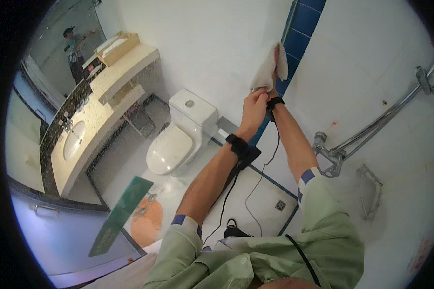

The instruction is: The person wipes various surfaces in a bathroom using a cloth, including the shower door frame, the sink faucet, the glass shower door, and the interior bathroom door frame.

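Observation:
A whitish cloth (264, 74) is draped around my right hand (275, 85), which reaches up beside the blue tile strip on the wall. Most of that hand's fingers are hidden by the cloth. My left hand (255, 108) is closed on the cloth's lower edge, close to my right wrist. Both wrists wear black straps, and thin dark cables hang from them.
At left are a toilet (171, 150), a counter with a sink (74, 140), a tissue box (118, 48) and a mirror. A green glass edge (120, 216) rises at lower left. Shower pipes (381, 118) and a wall rack (370, 192) are at right; a floor drain (280, 205) lies below.

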{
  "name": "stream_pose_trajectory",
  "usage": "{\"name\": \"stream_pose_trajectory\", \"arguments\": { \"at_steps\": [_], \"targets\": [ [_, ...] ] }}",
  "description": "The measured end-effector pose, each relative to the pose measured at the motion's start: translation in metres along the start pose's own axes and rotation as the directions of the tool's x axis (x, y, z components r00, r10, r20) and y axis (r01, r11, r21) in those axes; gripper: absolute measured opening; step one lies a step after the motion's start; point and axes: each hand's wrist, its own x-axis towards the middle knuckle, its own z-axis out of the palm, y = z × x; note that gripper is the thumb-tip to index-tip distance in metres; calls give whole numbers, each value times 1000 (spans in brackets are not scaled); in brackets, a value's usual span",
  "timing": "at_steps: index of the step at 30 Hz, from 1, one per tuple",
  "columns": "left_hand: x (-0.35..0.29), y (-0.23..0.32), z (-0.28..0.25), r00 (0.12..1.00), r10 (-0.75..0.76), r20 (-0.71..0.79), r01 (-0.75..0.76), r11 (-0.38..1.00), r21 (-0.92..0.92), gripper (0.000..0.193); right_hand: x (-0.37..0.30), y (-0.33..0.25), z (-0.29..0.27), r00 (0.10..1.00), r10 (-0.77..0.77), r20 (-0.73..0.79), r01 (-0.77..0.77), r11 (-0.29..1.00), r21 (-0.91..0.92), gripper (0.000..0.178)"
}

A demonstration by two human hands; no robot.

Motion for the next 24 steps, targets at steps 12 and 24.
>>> {"name": "stream_pose_trajectory", "arguments": {
  "at_steps": [12, 24],
  "targets": [
    [-72, 4, -21, 978, 200, -66, -178, 952, 248, 45, -60, -90, -3, 987, 160, -10, -159, 985, 66, 72],
    [-282, 61, -106, 911, 397, -106, -341, 874, 347, 56, -135, -319, 10, 969, 248, -20, -241, 956, 168, 77]
  ]
}}
